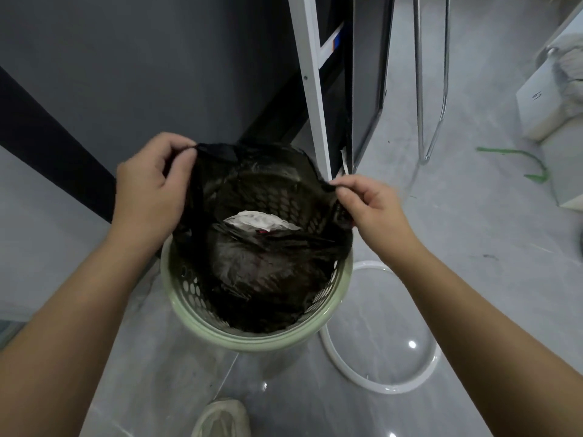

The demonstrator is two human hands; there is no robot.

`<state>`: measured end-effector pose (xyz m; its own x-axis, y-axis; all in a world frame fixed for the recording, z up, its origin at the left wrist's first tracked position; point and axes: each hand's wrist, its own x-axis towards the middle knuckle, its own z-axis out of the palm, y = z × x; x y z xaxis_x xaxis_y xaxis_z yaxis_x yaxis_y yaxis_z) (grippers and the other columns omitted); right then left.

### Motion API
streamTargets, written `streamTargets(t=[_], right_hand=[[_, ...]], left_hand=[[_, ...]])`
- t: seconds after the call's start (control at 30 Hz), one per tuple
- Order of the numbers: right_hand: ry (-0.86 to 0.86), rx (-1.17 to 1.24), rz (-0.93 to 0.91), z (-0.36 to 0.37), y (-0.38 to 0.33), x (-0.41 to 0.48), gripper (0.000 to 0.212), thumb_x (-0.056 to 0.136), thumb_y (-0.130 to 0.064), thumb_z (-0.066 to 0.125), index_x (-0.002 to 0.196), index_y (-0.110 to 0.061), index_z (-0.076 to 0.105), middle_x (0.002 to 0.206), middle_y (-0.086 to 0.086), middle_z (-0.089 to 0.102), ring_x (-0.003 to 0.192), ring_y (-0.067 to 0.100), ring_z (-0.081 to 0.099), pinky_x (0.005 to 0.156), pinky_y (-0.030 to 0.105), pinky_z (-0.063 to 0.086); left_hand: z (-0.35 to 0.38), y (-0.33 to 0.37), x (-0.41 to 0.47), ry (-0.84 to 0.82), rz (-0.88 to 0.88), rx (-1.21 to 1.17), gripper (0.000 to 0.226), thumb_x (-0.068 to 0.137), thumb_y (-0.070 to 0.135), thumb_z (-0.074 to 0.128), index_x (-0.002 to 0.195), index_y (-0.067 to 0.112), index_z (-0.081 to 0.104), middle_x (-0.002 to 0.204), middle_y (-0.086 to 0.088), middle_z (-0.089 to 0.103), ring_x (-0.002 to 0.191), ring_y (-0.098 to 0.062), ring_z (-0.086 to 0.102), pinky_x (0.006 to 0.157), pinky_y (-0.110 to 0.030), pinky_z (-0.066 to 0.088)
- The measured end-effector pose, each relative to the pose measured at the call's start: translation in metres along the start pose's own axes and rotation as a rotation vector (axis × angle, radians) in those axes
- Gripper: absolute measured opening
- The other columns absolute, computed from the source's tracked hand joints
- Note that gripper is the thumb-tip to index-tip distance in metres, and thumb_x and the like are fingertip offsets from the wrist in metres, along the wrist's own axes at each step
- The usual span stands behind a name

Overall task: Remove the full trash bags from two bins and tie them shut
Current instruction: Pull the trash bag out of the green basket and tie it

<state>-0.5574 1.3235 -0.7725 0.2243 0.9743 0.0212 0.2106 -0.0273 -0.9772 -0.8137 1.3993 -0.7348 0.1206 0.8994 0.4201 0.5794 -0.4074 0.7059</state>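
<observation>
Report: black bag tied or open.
Open: left hand and right hand hold the thin black plastic bag spread; crumpled white paper shows inside.

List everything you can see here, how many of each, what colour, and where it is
trash bag: one, black, inside the bin, top edge pulled up
bin: one, pale green with holes, on the floor, centre
paper: one crumpled piece, white, inside the trash bag
ring: one, white, on the floor right of the bin
strip: one, green, on the floor, upper right
box: one, white, right edge
metal tube: one bent loop, silver, top right
shoe: one, pale, bottom edge
left hand: one, pinches the trash bag's left edge
right hand: one, pinches its right edge
</observation>
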Motion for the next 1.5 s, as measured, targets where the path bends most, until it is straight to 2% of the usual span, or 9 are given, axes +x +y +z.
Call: streamTargets(t=[0.3,0.43,0.7,0.8,0.93,1.07,1.13,1.23,1.5], right_hand=[[-0.305,0.008,0.107,0.015,-0.015,-0.018,0.015,0.085,-0.002,0.067,0.088,-0.016,0.069,0.074,0.0,0.068,0.067,0.009,0.067,0.072,0.023,0.058],[-0.311,-0.23,0.013,0.018,-0.008,-0.024,0.014,0.079,-0.017,0.076,0.075,-0.022,0.063,0.068,-0.016,0.06,0.06,0.0,0.055,0.062,0.016,0.048],[-0.319,-0.427,0.023,0.011,-0.008,-0.012,0.033,0.088,-0.006,0.05,0.113,-0.028,0.055,0.09,0.004,0.064,0.076,0.022,0.063,0.074,0.04,0.054],[-0.277,-0.492,0.054,0.004,-0.013,-0.002,0.023,0.087,-0.008,0.047,0.077,-0.02,0.064,0.065,0.001,0.057,0.062,0.018,0.054,0.064,0.03,0.05],[-0.276,-0.655,0.04,-0.001,-0.018,0.012,0.03,0.086,-0.023,0.061,0.06,-0.02,0.046,0.063,0.0,0.049,0.059,0.015,0.046,0.055,0.026,0.037],[-0.316,-0.89,-0.089,-0.002,-0.022,0.024,0.009,0.088,-0.015,0.052,0.081,-0.02,0.05,0.062,-0.001,0.051,0.065,0.022,0.052,0.059,0.033,0.043],[-0.39,-0.875,-0.074,0.0,-0.027,0.028,0.023,0.092,-0.012,0.043,0.103,-0.026,0.058,0.073,-0.004,0.059,0.07,0.019,0.058,0.065,0.033,0.05],[-0.411,-0.629,0.104,0.006,-0.03,0.034,0.033,0.096,-0.008,0.04,0.084,-0.025,0.065,0.074,-0.005,0.06,0.061,0.01,0.057,0.059,0.026,0.047],[-0.352,-0.104,0.392,-0.016,-0.025,0.04,0.019,0.094,-0.009,0.052,0.083,-0.01,0.067,0.057,-0.002,0.054,0.048,0.007,0.043,0.047,0.016,0.041]], left_hand=[[-0.005,0.007,-0.038,-0.487,0.181,0.048,0.018,0.088,0.009,0.062,0.098,0.023,0.07,0.097,0.017,0.064,0.093,0.001,0.06,0.084,-0.012,0.044],[0.003,0.009,-0.062,-0.678,0.12,0.034,0.016,0.082,0.013,0.061,0.079,0.028,0.065,0.082,0.015,0.064,0.073,-0.006,0.06,0.066,-0.017,0.046],[0.008,0.002,-0.062,-0.557,0.027,0.421,0.021,0.086,0.036,0.061,0.099,0.037,0.044,0.067,0.009,0.055,0.055,-0.009,0.052,0.053,-0.035,0.048],[0.009,0.002,-0.056,-0.58,0.023,0.711,0.03,0.082,0.054,0.06,0.1,0.032,0.053,0.069,0.011,0.055,0.066,-0.012,0.052,0.053,-0.029,0.042],[0.016,-0.001,-0.051,-0.453,-0.017,0.722,0.025,0.085,0.025,0.059,0.068,0.021,0.041,0.061,0.006,0.045,0.056,-0.019,0.045,0.049,-0.029,0.027],[0.025,0.001,-0.044,-0.323,-0.051,0.572,0.009,0.092,0.017,0.045,0.087,0.017,0.038,0.055,-0.002,0.048,0.048,-0.021,0.044,0.046,-0.031,0.03],[0.031,0.002,-0.04,-0.315,-0.036,0.397,0.008,0.096,0.02,0.043,0.103,0.022,0.041,0.057,0.001,0.051,0.051,-0.019,0.048,0.047,-0.032,0.033],[0.039,0.002,-0.037,-0.354,0.032,0.178,0.012,0.096,0.028,0.046,0.105,0.03,0.055,0.066,0.008,0.057,0.061,-0.011,0.055,0.055,-0.033,0.043],[0.056,-0.001,-0.042,-0.817,0.322,0.609,0.051,0.08,0.069,0.048,0.122,0.041,0.05,0.076,0.007,0.063,0.08,-0.016,0.063,0.06,-0.028,0.038]])
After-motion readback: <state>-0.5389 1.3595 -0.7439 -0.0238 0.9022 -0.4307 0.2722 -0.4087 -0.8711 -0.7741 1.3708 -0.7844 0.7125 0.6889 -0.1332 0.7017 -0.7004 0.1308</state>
